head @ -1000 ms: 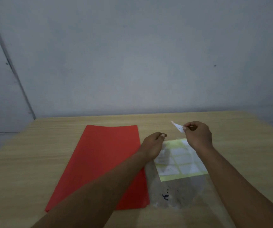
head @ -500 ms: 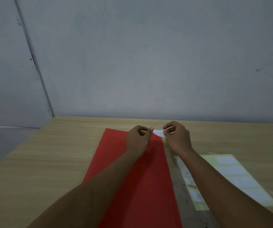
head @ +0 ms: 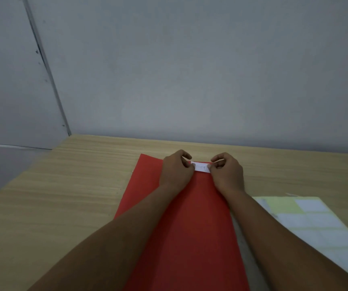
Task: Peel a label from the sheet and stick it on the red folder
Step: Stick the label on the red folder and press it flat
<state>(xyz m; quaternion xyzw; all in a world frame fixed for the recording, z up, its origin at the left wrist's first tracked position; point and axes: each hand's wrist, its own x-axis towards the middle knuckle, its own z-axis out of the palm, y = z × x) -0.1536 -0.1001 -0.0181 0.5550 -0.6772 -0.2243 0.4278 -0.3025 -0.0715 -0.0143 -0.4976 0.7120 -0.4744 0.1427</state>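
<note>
Both hands pinch the white label at the red folder's far end: left hand gripping one end, right hand the other. It seems to touch the folder. The label sheet lies on the counter, right of the folder.

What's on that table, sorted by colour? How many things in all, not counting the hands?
Red: 1, the red folder
White: 1, the label, held at its ends by the left hand and right hand at the folder's far edge
Pale yellow with white labels: 1, the sheet
Total: 3
</note>
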